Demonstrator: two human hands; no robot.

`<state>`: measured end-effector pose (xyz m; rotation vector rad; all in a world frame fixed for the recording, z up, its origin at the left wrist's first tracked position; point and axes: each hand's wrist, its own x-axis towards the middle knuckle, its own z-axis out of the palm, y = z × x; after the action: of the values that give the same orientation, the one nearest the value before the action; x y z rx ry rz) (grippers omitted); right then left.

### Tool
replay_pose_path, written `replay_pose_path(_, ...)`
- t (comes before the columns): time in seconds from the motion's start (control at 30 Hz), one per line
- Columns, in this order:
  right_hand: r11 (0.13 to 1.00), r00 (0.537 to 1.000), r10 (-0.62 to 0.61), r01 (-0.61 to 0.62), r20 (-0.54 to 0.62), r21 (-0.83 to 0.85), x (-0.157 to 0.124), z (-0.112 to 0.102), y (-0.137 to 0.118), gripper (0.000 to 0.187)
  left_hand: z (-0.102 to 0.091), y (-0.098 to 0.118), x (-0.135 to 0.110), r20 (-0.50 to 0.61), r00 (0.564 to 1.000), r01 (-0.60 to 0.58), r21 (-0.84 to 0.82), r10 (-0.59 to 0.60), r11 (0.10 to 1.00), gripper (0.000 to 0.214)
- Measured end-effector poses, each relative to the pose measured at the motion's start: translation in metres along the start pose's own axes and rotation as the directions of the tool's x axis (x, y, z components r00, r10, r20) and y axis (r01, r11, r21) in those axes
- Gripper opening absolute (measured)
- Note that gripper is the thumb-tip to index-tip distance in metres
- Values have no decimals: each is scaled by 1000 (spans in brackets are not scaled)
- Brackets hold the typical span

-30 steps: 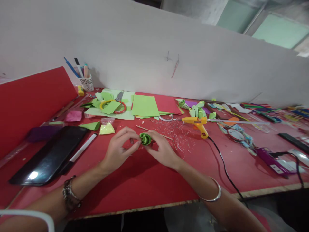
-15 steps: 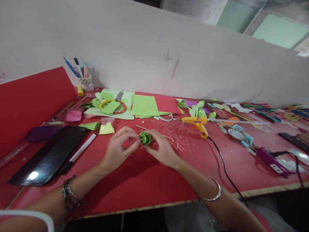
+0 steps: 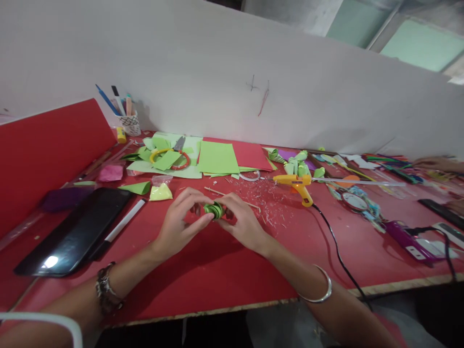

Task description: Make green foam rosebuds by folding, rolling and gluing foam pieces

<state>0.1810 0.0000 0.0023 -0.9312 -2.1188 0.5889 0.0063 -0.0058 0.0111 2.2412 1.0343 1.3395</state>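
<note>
A small coil of green paper (image 3: 213,210), wound in layers like a rosette, is held between both hands above the red table. My left hand (image 3: 180,218) pinches its left side between thumb and fingers. On the opposite side, my right hand (image 3: 242,221) grips it with thumb and fingertips, which partly hide it. Just behind the hands lie a thin wooden stick (image 3: 250,204) and scattered glue shreds. A small bag of yellow powder-like stuff (image 3: 161,190) is left of them, and a yellow glue gun (image 3: 295,183) rests to the right.
Scissors (image 3: 170,158) lie on green paper pieces, beside green sheets (image 3: 218,158) and red sheets (image 3: 252,155). At left are a black phone (image 3: 74,232) and a white marker (image 3: 125,221). The glue gun's cord (image 3: 331,241) runs over the front edge near a purple power strip (image 3: 408,241). Another person's hand (image 3: 438,163) is at far right.
The green paper coil has turned and tilted between my fingers and shifted slightly left. At the far right, another person's hand has come into view over the materials.
</note>
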Motion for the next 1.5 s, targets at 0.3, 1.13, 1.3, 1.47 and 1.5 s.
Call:
replay_pose_path(0.3,998,1000,21,-21,3,-66,-1,1,1,26,2,1,0,-1,999,42,-20,-42,999,8)
replay_pose_path(1.13,1000,999,2,-3,41,27,0,0,-2,22,2,1,0,9,1000,18,-29,-18,999,8)
replay_pose_path(1.3,1000,999,4,-4,34,23,0,0,-1,22,2,0,0,17,1000,19,-19,-18,1000,11)
replay_pose_path(1.47,1000,1000,11,-11,21,-7,-1,1,0,25,2,1,0,7,1000,13,-16,-13,1000,12)
replay_pose_path(1.5,1000,1000,12,-12,19,-18,-1,1,-1,24,1,1,0,11,1000,15,-15,-14,1000,12)
